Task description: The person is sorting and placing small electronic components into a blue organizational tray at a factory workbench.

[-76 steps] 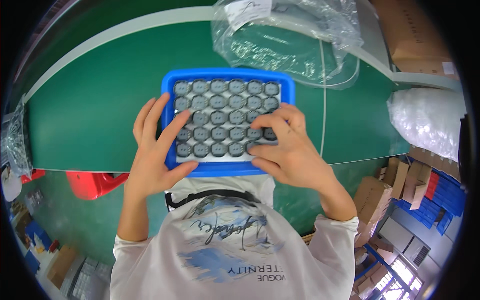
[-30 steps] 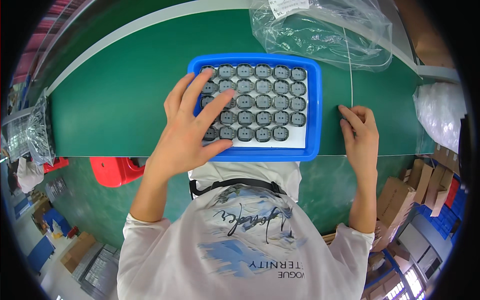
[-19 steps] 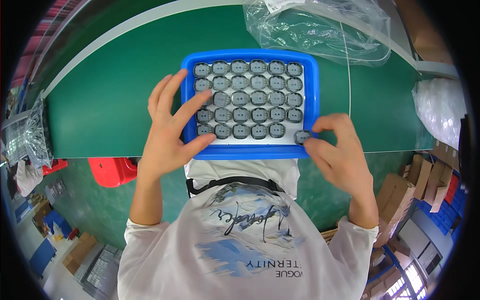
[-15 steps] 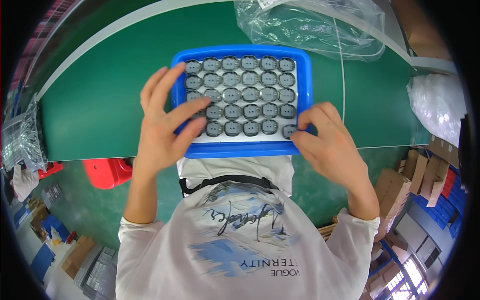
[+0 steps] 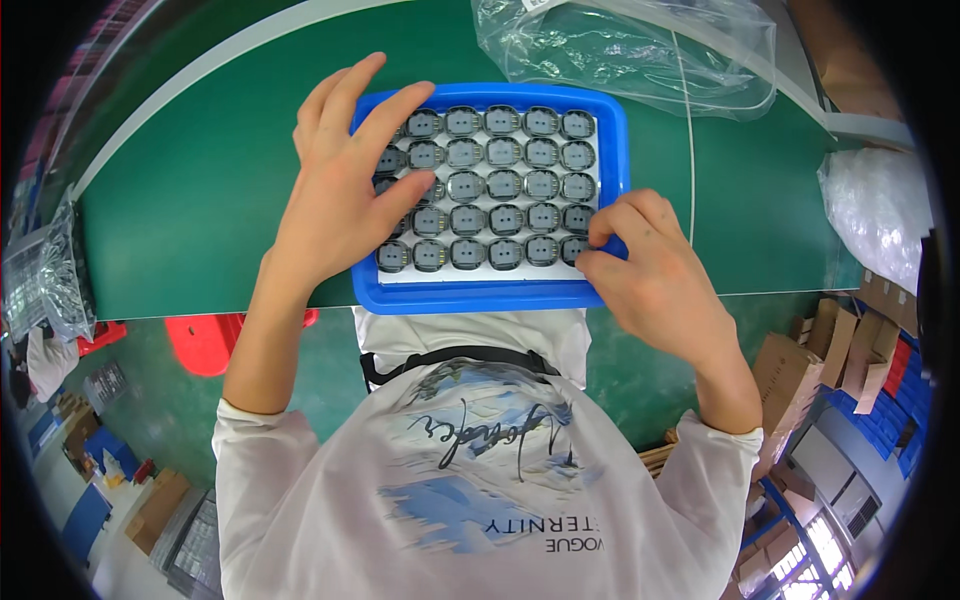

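Note:
A blue plastic tray [image 5: 480, 297] lies on the green table, with a white liner [image 5: 480, 275] inside. Rows of small grey, rounded plastic housings [image 5: 504, 186] with dark rims stand on the liner. My left hand [image 5: 340, 190] hovers over the tray's left side, fingers spread and holding nothing, and it hides some housings there. At the near right corner, my right hand [image 5: 660, 270] pinches a grey housing [image 5: 573, 248] between thumb and fingers, at the end of the nearest row.
A clear plastic bag [image 5: 630, 55] lies on the far right of the green table [image 5: 200, 210]. White wrapped plastic [image 5: 875, 215] sits at the right. Below the table edge are a red stool [image 5: 200, 343] on the left and cardboard boxes [image 5: 790, 390] on the right.
My left hand has moved away from me, up along the tray's left side. At the near right corner, the pinched housing has shifted slightly away from me, in line with its row.

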`<state>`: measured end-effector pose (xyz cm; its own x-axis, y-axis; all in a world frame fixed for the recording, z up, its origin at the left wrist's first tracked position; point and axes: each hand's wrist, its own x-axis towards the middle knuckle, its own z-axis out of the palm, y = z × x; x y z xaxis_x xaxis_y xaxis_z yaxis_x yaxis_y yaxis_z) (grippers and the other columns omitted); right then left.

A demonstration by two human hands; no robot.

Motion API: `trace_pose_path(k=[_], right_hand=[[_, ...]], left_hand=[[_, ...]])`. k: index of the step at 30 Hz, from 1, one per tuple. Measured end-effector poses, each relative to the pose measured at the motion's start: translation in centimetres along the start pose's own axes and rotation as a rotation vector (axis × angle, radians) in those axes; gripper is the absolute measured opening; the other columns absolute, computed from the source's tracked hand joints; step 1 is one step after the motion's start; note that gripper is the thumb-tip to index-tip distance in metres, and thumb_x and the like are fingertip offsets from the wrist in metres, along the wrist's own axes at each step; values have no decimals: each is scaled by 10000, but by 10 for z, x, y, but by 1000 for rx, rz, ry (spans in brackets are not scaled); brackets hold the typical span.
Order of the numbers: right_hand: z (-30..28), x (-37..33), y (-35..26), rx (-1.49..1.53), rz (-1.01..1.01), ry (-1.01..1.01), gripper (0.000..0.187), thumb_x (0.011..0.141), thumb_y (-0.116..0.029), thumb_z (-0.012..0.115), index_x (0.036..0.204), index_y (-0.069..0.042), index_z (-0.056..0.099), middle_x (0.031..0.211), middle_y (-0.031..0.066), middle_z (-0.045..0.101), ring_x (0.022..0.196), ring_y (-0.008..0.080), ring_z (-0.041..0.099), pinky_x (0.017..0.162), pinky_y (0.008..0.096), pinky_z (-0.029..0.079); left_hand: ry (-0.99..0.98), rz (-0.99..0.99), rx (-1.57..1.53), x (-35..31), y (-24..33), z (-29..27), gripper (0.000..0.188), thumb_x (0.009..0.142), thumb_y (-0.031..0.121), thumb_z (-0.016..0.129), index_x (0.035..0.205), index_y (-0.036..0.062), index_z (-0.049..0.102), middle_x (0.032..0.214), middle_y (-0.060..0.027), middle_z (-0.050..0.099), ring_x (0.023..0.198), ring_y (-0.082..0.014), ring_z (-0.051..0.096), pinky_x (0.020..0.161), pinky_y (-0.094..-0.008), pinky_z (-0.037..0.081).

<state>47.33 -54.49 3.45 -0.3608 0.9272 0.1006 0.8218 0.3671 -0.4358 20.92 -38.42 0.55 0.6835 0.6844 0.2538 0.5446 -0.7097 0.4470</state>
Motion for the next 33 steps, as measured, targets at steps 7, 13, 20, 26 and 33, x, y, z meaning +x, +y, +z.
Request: trace_pose_path(k=[7,13,20,26,33], right_hand=[[-9,0,4,70,104,171,254,712,-38,796,952,-47,712,1017,96,609,1037,327,559,880,424,477],[-4,-14,10,106,156,346,255,751,4,768,997,-9,701,1048,112,634,963,289,585,860,392,484],[18,-22,0,387,520,406,306,876,16,718,1178,20,675,1081,108,651,846,148,629,745,288,517],[31,-18,5,711,835,372,450,898,-30,713,1320,75,595,889,55,671,659,64,592,579,246,492],[20,-9,3,540,739,310,405,905,8,702,1294,68,604,890,41,650,697,58,588,584,222,478]], left_hand=[[-54,-11,-67,3,0,4,750,747,84,815,1443,205,566,1609,-122,343,1466,-397,279,1184,-497,323],[-46,12,-34,2,-2,2,759,738,70,814,1441,218,570,1621,-112,323,1469,-393,273,1181,-502,325],[-35,22,-56,-1,-4,-5,747,745,69,796,1446,184,566,1608,-113,360,1460,-378,306,1182,-482,323],[52,-358,-764,-44,-1,-13,669,956,265,678,1533,60,410,1602,-205,355,1436,-384,382,1204,-461,269],[242,-477,-1190,-68,15,2,733,1048,320,548,1604,2,192,1591,-270,342,1454,-319,384,1209,-437,261]])
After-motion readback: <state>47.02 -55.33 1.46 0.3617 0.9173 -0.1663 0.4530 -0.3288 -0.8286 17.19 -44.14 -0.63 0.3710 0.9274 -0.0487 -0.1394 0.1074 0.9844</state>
